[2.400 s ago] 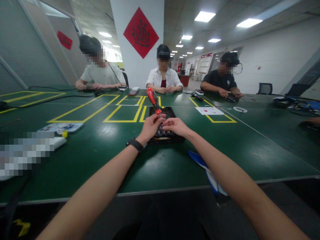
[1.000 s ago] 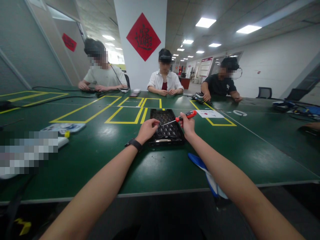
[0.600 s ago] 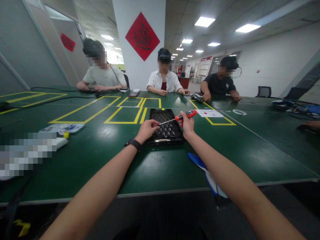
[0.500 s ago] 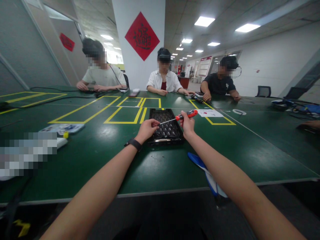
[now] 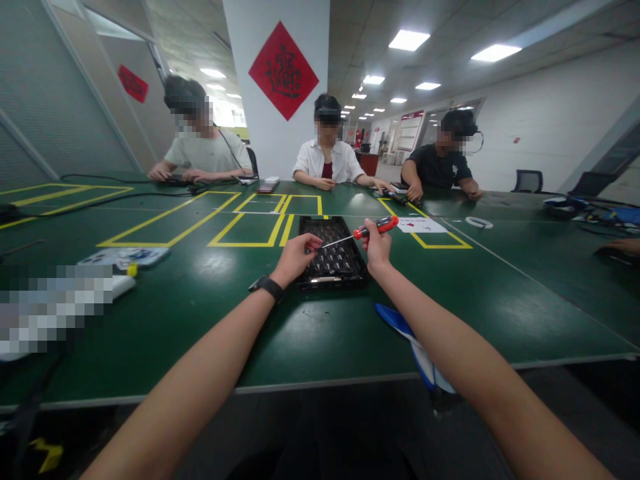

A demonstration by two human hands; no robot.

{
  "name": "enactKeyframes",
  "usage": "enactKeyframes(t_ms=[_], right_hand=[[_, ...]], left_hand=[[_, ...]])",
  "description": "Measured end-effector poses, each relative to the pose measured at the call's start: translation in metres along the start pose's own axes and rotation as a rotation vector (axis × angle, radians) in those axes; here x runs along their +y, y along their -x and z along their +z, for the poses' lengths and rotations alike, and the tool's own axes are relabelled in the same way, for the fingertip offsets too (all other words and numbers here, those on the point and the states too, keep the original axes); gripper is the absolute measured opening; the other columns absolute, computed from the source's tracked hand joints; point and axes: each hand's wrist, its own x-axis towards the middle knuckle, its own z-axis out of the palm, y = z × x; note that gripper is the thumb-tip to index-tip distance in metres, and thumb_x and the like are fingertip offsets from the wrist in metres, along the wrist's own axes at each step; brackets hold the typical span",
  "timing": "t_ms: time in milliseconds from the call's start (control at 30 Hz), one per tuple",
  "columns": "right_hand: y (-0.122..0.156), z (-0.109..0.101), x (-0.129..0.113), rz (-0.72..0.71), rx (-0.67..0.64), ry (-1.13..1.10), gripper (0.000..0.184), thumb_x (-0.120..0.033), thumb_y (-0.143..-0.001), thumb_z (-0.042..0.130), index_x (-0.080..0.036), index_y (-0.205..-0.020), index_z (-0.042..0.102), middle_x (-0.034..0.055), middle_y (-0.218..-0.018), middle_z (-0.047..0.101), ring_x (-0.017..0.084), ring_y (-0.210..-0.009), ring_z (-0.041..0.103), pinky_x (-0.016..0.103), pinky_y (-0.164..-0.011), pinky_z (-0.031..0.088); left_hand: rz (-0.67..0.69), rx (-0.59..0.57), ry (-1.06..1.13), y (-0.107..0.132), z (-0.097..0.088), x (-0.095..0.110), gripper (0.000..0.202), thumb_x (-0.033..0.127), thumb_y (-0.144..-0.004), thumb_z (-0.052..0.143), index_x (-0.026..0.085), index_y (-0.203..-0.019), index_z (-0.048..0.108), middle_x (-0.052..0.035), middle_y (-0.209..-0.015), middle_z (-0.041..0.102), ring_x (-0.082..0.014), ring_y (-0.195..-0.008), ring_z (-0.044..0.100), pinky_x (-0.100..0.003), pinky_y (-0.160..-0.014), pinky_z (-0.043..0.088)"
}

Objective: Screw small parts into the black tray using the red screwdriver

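A screwdriver (image 5: 378, 228) with a red and black handle is gripped in my right hand (image 5: 376, 248), its thin metal shaft pointing left. At the shaft's tip, the fingers of my left hand (image 5: 299, 256) are pinched together; whatever they hold there is too small to make out. Both hands are above a black case (image 5: 333, 279) lying on the table, with rows of small shiny pieces inside it. A dark band (image 5: 267, 287) circles my left wrist.
The green table (image 5: 200, 327) carries yellow tape outlines. A blue and white object (image 5: 397, 320) lies under my right forearm. A white sheet (image 5: 423, 225) is beyond my right hand. Pale objects (image 5: 125, 256) lie at left. Several people sit around the table.
The screwdriver and both hands have shifted very slightly to the right. The left fingers stay pinched at the shaft's tip, and the case has not moved.
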Motion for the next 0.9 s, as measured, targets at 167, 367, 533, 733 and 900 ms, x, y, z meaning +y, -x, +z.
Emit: enactKeyframes(t_ms=[167,367,533,733,900], right_hand=[[0.002,0.0,-0.004,-0.105,-0.029,0.076,0.036,-0.048,-0.073,0.058,-0.013,-0.069,0.062,-0.0034,-0.048,0.046,0.006,-0.041,0.038,0.02,-0.04,0.03],[0.012,0.002,-0.019,-0.287,-0.145,0.233,0.039,-0.05,-0.073,0.057,-0.012,-0.067,0.065,-0.0009,-0.052,0.054,0.008,-0.047,0.047,0.021,-0.049,0.038],[0.018,0.005,-0.028,-0.388,-0.245,0.224,0.031,-0.044,-0.076,0.058,-0.014,-0.071,0.064,0.0006,-0.064,0.059,0.01,-0.056,0.052,0.022,-0.057,0.041],[0.019,0.007,-0.022,-0.285,-0.464,0.266,0.025,-0.042,-0.075,0.059,-0.017,-0.078,0.062,-0.0034,-0.059,0.056,0.008,-0.051,0.05,0.02,-0.052,0.041],[0.022,0.01,-0.014,-0.111,-0.624,0.197,0.029,-0.045,-0.077,0.057,-0.017,-0.073,0.064,0.0017,-0.071,0.066,0.01,-0.058,0.059,0.021,-0.057,0.047]], left_hand=[[0.007,-0.016,-0.023,0.001,0.0,0.001,0.033,0.002,-0.064,0.051,0.015,-0.091,0.064,-0.0044,-0.083,0.067,-0.015,-0.077,0.062,-0.03,-0.074,0.05],[-0.015,-0.053,-0.1,0.0,-0.001,0.003,0.034,0.0,-0.066,0.05,0.013,-0.093,0.066,-0.0058,-0.085,0.069,-0.0147,-0.079,0.064,-0.029,-0.077,0.051],[-0.054,-0.062,-0.094,0.0,-0.001,0.004,0.035,-0.001,-0.066,0.051,0.012,-0.094,0.067,-0.0066,-0.088,0.07,-0.0154,-0.081,0.065,-0.029,-0.079,0.052],[-0.045,-0.066,-0.015,-0.001,0.001,-0.001,0.038,-0.002,-0.065,0.049,0.012,-0.096,0.066,-0.0063,-0.089,0.07,-0.0151,-0.083,0.065,-0.029,-0.08,0.052],[-0.016,-0.063,0.039,-0.002,0.001,-0.005,0.037,0.0,-0.065,0.05,0.012,-0.097,0.064,-0.0068,-0.091,0.069,-0.0147,-0.082,0.063,-0.029,-0.079,0.052]])
